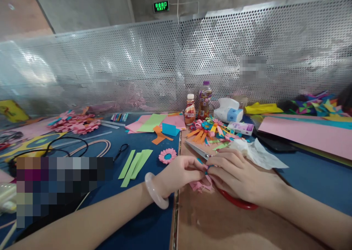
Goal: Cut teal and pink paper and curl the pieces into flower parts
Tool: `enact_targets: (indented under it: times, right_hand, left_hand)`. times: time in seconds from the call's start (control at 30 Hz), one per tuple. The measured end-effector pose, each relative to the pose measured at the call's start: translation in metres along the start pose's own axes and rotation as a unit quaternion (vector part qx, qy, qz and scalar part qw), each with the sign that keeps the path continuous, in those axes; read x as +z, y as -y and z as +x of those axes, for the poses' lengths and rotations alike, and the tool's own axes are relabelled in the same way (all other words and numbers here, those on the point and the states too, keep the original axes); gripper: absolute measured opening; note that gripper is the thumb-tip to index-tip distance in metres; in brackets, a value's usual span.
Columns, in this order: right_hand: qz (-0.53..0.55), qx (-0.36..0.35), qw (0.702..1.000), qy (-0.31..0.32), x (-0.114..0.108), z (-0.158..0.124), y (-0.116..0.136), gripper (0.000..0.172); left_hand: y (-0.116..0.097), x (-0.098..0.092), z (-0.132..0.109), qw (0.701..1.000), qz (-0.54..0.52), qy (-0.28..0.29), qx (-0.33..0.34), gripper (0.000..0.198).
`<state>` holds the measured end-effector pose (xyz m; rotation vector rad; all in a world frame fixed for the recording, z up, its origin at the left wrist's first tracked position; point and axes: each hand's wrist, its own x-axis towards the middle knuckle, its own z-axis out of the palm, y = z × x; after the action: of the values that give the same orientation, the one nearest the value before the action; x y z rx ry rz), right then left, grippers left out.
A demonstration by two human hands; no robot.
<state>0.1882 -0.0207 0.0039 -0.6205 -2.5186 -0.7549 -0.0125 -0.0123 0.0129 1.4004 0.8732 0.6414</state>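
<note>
Meanwhile, both hands' fingers (196, 163) (224, 161) tight on blue paper (206, 172), brown drink (202, 112) in bottle (205, 100) beyond

From my end, the left hand (178, 173) and right hand (239, 174) pinch a small blue piece (206, 171), probably paper, though fingers hide most of it. Red-handled scissors (202, 152) lie beneath the right hand; I see a pink flower (167, 156) near the left.

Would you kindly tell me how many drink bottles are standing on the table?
2: a white-capped bottle and, just right of it, a purple-capped bottle, both before the perforated panel. Others may be hidden.
</note>
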Motion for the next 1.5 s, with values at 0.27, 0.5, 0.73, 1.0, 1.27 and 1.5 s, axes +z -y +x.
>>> enact_targets:
  times: [0.27,0.5,0.73,1.0,1.27,1.5]
  right_hand:
    - [0.095,0.058,0.994,0.003,-0.005,0.001,-0.003,0.017]
    - [0.054,0.033,0.998,-0.019,-0.007,0.004,0.001,0.016]
    - [0.035,0.029,0.999,-0.001,-0.008,0.005,0.002,0.015]
    - [0.073,0.076,0.994,0.018,-0.01,0.009,0.004,0.014]
    - [0.039,0.05,0.998,0.001,-0.01,0.009,0.005,0.016]
    - [0.025,0.043,0.999,-0.001,-0.011,0.011,0.004,0.016]
  left_hand:
    - [0.001,0.0,0.001,1.0,0.003,-0.017,0.006,0.013]
    - [-0.001,0.001,0.001,1.0,-0.007,-0.028,0.003,0.011]
    - [0.001,0.001,0.001,1.0,-0.012,-0.015,-0.001,0.013]
    - [0.004,0.001,0.002,1.0,0.005,-0.018,0.008,0.012]
    - [0.006,0.002,0.002,1.0,0.001,-0.011,0.02,0.015]
    - [0.004,0.002,0.002,0.999,0.027,-0.011,0.019,0.017]
